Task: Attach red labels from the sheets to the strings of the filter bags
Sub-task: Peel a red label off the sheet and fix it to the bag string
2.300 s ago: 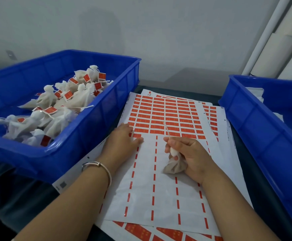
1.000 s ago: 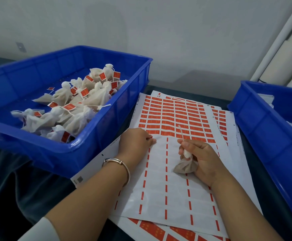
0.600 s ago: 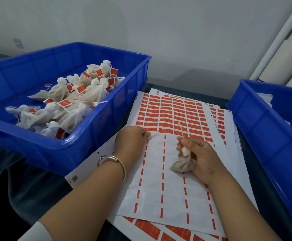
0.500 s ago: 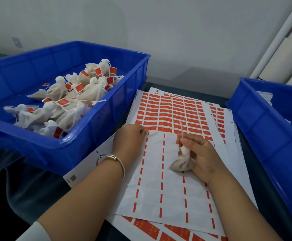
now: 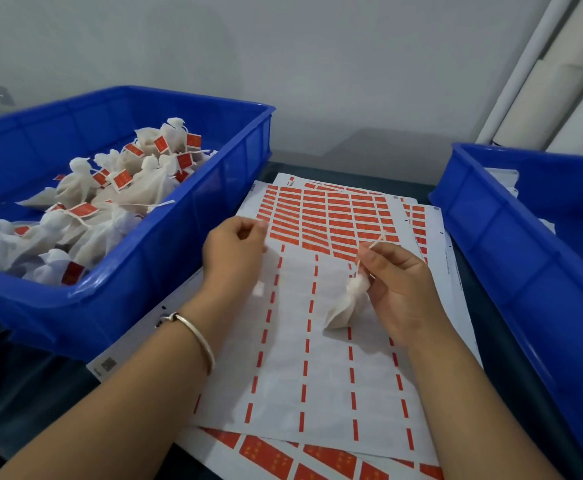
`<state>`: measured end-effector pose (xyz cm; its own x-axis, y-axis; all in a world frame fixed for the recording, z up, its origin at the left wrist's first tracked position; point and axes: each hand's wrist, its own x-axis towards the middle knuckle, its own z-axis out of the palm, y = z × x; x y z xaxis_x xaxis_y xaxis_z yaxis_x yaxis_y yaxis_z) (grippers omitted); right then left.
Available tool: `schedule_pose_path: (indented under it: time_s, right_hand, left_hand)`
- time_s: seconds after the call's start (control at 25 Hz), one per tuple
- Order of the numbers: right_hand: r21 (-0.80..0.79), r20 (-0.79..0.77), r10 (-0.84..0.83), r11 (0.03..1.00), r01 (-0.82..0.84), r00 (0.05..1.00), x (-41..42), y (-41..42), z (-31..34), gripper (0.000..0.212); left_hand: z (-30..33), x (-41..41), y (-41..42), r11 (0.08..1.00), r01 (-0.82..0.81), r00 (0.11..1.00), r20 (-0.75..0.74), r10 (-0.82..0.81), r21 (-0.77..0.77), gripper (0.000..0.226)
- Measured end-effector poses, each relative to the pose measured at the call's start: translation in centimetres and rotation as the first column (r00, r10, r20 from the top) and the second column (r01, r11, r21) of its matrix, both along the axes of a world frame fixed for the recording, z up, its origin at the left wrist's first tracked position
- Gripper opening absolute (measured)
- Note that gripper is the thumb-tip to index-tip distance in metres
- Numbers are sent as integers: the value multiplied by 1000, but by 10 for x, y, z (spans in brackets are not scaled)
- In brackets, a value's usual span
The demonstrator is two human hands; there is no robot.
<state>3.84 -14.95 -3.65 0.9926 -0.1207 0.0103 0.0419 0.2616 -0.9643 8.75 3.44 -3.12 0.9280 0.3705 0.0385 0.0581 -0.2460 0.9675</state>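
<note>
Sheets (image 5: 324, 368) between 2 bins; right hand (image 5: 399, 282) pinches bag string (image 5: 369, 251).

Left bin (image 5: 165, 271) at 9 o'clock is showing as smooth blue plastic, slightly glossy along the rim. Right bin (image 5: 512, 258) at 3 o'clock is looking like the same plastic. Bags (image 5: 110, 209) in the left bin are reading as thin white matt mesh cloth, crinkled; the bag (image 5: 347, 306) at centre is looking the same. Label sheet (image 5: 318, 375) is showing as white paper backing with a faint sheen. Bracelet (image 5: 193, 336) at 7 o'clock is shining like polished metal. Wall (image 5: 318, 64) at 12 o'clock is looking matt.
</note>
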Motion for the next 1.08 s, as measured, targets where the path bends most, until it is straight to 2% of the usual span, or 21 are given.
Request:
schedule_pose_path:
  time_s: [0.12, 0.2, 0.28, 0.36, 0.48, 0.68, 0.72, 1.08]
  right_hand:
    - [-20, 20, 18, 1000, -17, 1000, -2, -1, 0, 15]
    - [-42, 45, 6, 999, -4, 999, -4, 0, 1, 20]
    - [-170, 94, -32, 984, 47, 995, -5, 2, 3, 21]
    - [-295, 167, -39, 952, 88, 985, -6, 2, 5, 14]
    - [-336, 198, -62, 933, 128, 978, -6, -1, 8, 9]
    - [-288, 152, -115, 945, 156, 982, -2, -7, 4, 7]
    - [-276, 135, -117, 949, 151, 984, -2, -7, 2, 14]
    - [-250, 124, -171, 948, 198, 977, -2, -5, 2, 16]
  left_hand:
    - [14, -10, -27, 993, 112, 994, 1, -112, -45, 14]
    - [18, -15, -44, 962, 181, 981, -35, -192, -205, 12]
    - [16, -22, -59, 893, 259, 947, -84, -309, -369, 11]
    - [7, -27, -67, 838, 305, 915, -106, -390, -453, 13]
    - [-2, -29, -69, 779, 309, 888, -127, -441, -545, 18]
    - [-7, -27, -68, 738, 407, 849, -75, -523, -537, 23]
    - [-7, -28, -68, 729, 421, 845, -59, -532, -540, 23]
    - [-3, -29, -67, 701, 416, 842, -45, -537, -579, 14]
